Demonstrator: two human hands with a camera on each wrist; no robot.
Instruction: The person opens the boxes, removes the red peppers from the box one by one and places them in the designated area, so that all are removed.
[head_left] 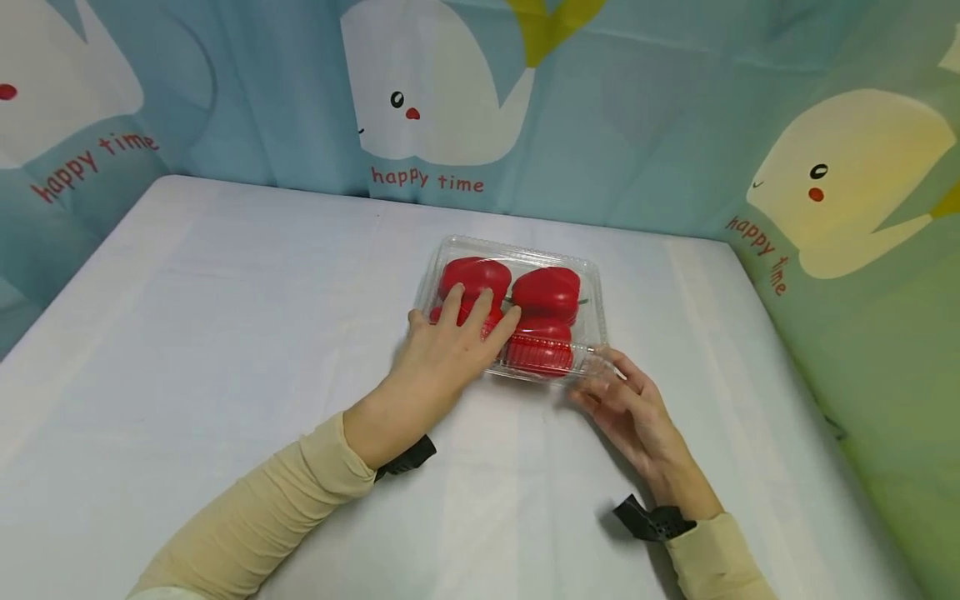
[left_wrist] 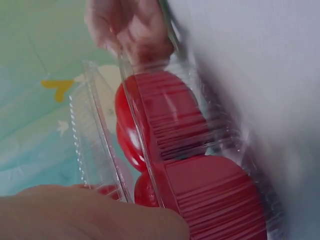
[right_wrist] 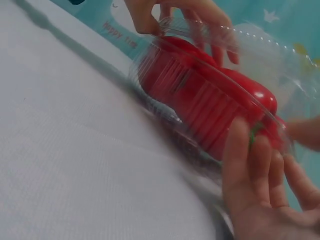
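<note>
A clear plastic clamshell box (head_left: 592,308) holds several red bell peppers (head_left: 546,293). Its lid (left_wrist: 95,130) stands tilted, with a gap between its ridged edge and the box's rim in the left wrist view. My left hand (head_left: 438,354) lies over the lid's left part, fingers spread, thumb by the left side. At the front right corner, my right hand (head_left: 630,412) holds the box; in the right wrist view its fingers (right_wrist: 237,165) touch the front wall, thumb at the right. A green stem (right_wrist: 255,131) shows near them.
The box rests on a table with a white cloth (head_left: 225,333). A blue and green curtain (head_left: 637,108) with whale prints stands behind and to the right. Dark straps (head_left: 654,521) circle both wrists.
</note>
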